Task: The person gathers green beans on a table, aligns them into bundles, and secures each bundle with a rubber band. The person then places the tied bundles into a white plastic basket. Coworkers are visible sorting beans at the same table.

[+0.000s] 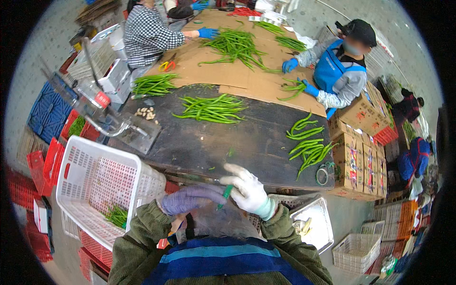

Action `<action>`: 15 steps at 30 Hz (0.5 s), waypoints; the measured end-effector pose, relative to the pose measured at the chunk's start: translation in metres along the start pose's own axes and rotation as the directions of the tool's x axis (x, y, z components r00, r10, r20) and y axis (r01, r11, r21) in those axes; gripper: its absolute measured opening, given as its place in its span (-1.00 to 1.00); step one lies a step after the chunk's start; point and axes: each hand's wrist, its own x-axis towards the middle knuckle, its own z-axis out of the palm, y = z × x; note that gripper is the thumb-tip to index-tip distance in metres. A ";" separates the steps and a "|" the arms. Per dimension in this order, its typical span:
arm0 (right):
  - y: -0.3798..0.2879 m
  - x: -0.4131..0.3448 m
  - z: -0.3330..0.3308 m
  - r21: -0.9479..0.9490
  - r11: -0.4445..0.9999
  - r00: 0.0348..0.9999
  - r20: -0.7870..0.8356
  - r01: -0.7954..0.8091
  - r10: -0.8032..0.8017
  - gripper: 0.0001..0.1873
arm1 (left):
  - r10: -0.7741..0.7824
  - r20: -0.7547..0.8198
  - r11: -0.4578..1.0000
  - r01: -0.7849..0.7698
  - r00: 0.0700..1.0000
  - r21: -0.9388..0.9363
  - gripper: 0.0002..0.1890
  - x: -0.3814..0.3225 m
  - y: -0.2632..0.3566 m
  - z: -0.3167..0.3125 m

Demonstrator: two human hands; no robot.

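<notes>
Before my body, at the front edge of the dark table [213, 146], both gloved hands are close together. My right hand [247, 192], in a white glove, has its thumb and fingers around a short green strip [227, 193], which looks like tape. My left hand [194, 198] wears a purplish-grey glove. Its fingers reach to the strip's other side; whether they grip it is unclear. Further in on the table lies a bunch of long green peppers [212, 108]. Smaller groups of green peppers [311, 151] rest at the right, beside a green tape roll [322, 176].
A white plastic crate [137, 171] stands at my left, below a metal bench device [117, 124]. Orange-handled scissors [166, 66] and a large pepper heap [233, 46] lie on cardboard [256, 83]. Co-workers in blue gloves flank it. Cartons [359, 164] are stacked at the right.
</notes>
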 end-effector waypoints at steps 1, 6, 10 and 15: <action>0.009 -0.005 0.000 0.013 0.998 0.998 0.039 -0.054 0.054 -0.61 | -0.007 0.048 0.999 0.009 0.999 -0.035 -0.58 0.010 -0.006 -0.004; 0.043 -0.016 0.010 0.046 0.912 0.870 -0.282 -0.408 0.404 -0.84 | 0.169 -0.476 0.891 0.073 0.863 0.449 -0.77 0.047 0.020 -0.023; 0.053 0.002 0.014 0.456 0.693 0.599 -0.356 -0.558 0.717 -0.79 | -0.157 -0.317 0.983 0.117 0.935 -0.143 -0.77 0.036 0.021 -0.055; 0.036 0.052 0.057 0.435 0.853 0.644 -0.571 -0.289 0.510 -0.73 | -0.095 -0.575 0.995 0.082 0.813 -0.049 -0.69 0.071 -0.010 -0.052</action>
